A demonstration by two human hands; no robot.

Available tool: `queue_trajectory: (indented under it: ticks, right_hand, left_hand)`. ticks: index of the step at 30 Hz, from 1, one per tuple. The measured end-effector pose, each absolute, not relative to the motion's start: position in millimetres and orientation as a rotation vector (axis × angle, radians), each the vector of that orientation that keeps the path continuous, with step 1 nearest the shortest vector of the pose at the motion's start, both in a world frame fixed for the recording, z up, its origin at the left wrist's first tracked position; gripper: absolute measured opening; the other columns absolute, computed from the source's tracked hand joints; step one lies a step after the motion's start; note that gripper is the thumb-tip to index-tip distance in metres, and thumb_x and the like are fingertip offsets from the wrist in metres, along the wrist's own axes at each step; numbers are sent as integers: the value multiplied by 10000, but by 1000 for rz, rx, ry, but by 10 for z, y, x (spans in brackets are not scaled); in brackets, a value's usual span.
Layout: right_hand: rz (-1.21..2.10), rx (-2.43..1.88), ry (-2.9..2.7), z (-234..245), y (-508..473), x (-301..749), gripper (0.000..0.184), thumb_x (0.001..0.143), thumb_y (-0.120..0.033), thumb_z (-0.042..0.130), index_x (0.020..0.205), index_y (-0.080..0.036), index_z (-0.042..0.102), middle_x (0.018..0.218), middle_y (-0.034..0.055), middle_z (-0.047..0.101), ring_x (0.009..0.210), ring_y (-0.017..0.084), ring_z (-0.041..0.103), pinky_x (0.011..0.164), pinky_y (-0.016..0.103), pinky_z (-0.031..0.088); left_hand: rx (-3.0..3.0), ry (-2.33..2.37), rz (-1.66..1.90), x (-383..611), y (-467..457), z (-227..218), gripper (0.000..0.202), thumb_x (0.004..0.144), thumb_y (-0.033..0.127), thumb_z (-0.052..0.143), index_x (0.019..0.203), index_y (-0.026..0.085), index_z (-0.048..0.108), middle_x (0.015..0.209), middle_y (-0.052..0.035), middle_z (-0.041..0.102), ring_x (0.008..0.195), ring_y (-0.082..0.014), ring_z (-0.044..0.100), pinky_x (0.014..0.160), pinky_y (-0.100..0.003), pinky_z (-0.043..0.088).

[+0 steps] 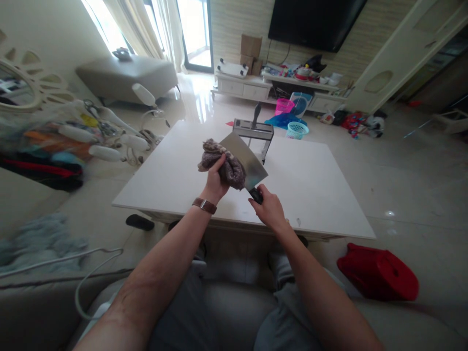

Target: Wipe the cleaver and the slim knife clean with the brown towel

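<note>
My right hand (269, 207) is closed round the black handle of a cleaver (245, 158), its broad metal blade pointing up and to the left over the table. In my left hand (216, 183) is a bunched brown-grey cloth (224, 163), gripped with the thumb on top. The cloth lies against the left side of the blade and covers part of it. Just beyond the blade, a knife block (253, 127) with a dark handle sticking up stands on the white table (310, 180).
A red bag (378, 271) sits at the right by the seat. Past the table's far edge are a light blue basket (297, 129) and a pink basket (284, 106) on the floor. A white lamp-like fixture (106, 146) stands left of the table.
</note>
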State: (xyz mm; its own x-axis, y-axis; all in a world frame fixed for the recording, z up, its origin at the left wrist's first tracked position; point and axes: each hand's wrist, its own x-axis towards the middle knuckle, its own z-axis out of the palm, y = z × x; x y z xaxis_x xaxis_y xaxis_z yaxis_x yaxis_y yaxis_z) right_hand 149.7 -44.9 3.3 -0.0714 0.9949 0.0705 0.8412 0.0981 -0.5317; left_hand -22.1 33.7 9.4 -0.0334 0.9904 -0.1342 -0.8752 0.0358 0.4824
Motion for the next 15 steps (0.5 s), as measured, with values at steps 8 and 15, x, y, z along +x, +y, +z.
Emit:
queue_trajectory:
  ticks: [8, 15]
  right_hand:
    - [409, -1802, -1951, 17, -421, 1440, 367, 914, -315, 558, 1267, -214, 550, 930, 107, 757, 792, 273, 674, 657, 298, 370]
    - [375, -1753, -2076, -5, -450, 1431, 414, 911, -271, 538, 1317, -191, 555, 971, 125, 770, 815, 282, 684, 673, 309, 375]
  left_hand:
    - [353, 501, 1348, -120, 202, 128, 136, 783, 196, 726, 912, 157, 744, 987, -74, 790, 1113, -302, 717, 1035, -452, 566]
    - [397, 619, 1468, 25, 275, -16, 238, 697, 110, 855, 908, 126, 746, 945, -69, 791, 926, -230, 753, 1015, -417, 572]
